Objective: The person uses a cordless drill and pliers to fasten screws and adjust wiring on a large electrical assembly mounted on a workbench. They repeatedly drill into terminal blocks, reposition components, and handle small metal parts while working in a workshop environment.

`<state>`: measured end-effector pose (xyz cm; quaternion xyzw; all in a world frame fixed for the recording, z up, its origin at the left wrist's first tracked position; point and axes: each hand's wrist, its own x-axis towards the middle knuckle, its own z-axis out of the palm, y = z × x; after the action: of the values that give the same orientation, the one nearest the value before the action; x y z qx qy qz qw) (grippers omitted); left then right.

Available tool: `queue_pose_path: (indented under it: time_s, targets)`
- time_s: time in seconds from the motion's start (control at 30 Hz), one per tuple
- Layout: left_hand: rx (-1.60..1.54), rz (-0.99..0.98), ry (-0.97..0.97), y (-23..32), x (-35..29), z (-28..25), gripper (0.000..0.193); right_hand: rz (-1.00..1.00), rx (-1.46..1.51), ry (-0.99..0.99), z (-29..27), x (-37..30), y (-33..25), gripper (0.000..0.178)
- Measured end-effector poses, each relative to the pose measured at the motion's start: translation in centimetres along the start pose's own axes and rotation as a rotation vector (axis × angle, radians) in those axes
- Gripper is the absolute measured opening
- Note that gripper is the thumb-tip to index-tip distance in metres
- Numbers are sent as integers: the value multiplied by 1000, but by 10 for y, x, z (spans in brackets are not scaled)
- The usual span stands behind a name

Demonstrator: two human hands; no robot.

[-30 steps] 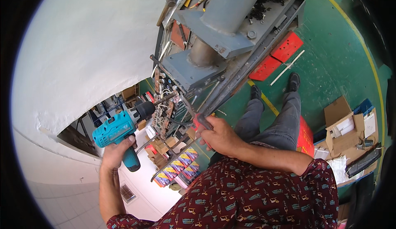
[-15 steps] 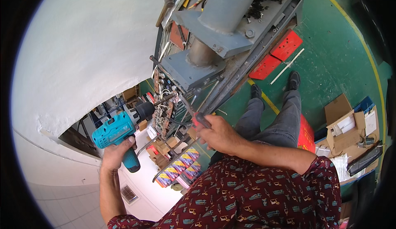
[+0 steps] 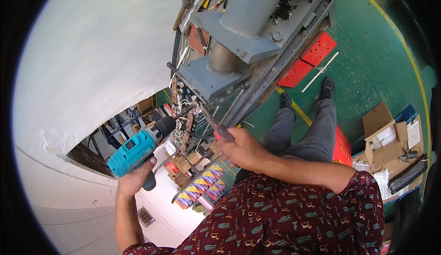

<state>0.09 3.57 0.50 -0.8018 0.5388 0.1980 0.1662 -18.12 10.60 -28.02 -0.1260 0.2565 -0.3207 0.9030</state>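
My left hand (image 3: 134, 179) is wrapped round the grip of a teal and black cordless drill (image 3: 133, 151). A dark rod-like bit or socket (image 3: 185, 110) points from its chuck up and right toward a cluster of wires and terminals (image 3: 183, 124). Closed on red and black handles, my right hand (image 3: 244, 149) holds pliers (image 3: 219, 129). Their metal jaws reach up and left, close to the tip of the drill's bit. Whether the jaws grip a part there is too small to tell.
Above the hands stands a grey steel frame (image 3: 257, 20) with a thick column and plates. A hammer (image 3: 183, 10) lies at its left side. Red drilled plates (image 3: 307, 61) rest on the green floor beside a white strip (image 3: 320, 72). An open cardboard box (image 3: 386, 140) is at right.
My left hand and the drill have shifted slightly right, and the drill has tilted a little more upward. My right hand and the pliers stay almost in place.
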Motion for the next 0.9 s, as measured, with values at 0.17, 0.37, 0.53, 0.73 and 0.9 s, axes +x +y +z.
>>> queue_pose_path:
  time_s: [0.17, 0.37, 0.53, 0.73, 0.9]
  targets:
    - [-106, -122, -22, 15, 0, -1, 33, -72, -2, 72, 3, 3, 2, 19]
    - [-119, -105, -6, 12, 2, 3, 34, -52, 37, 67, 1, 2, -7, 19]
    - [-176, -116, -12, 15, 1, 4, 31, 25, -94, -59, -10, 4, -9, 21]
    - [-254, -139, 17, 13, 5, 8, 42, -31, -144, -68, -14, 8, -1, 22]
    - [-318, -130, -39, 18, 12, 5, 43, -55, -167, -97, -18, 13, 4, 21]
